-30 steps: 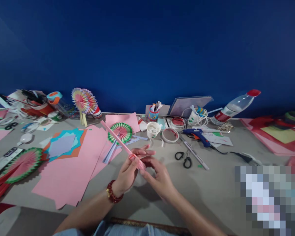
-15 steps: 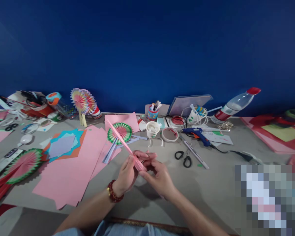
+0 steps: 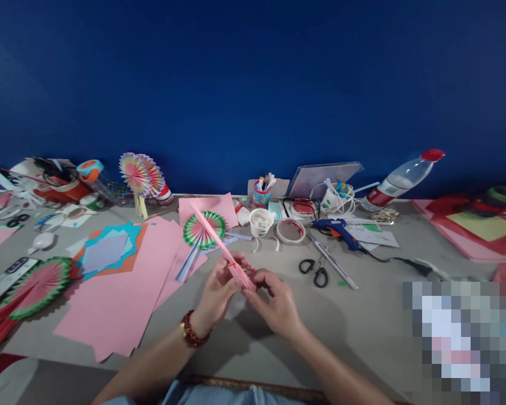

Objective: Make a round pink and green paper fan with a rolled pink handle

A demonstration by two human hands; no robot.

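A long narrow bundle of folded pink paper (image 3: 213,233) slants up and to the left from between my hands, above the table. Around its middle shows a thin red band or tie. My left hand (image 3: 220,289) is closed on the bundle near that band, thumb in front. At the lower end, my right hand (image 3: 276,298) pinches the paper between thumb and fingers. Behind the bundle's upper part lies a round pleated paper fan (image 3: 204,229) with a green rim, on a pink sheet.
Pink paper sheets (image 3: 105,309) spread at the left, beside another pleated fan (image 3: 40,284). Black-handled scissors (image 3: 314,271), a craft knife (image 3: 333,264), a roll of tape (image 3: 290,231) and a blue glue gun (image 3: 339,230) lie at the right. A bottle (image 3: 398,183) leans near the wall.
My left hand has turned and shifted slightly, so the red band on the bundle now shows. The bundle's upper end has moved a little to the right.
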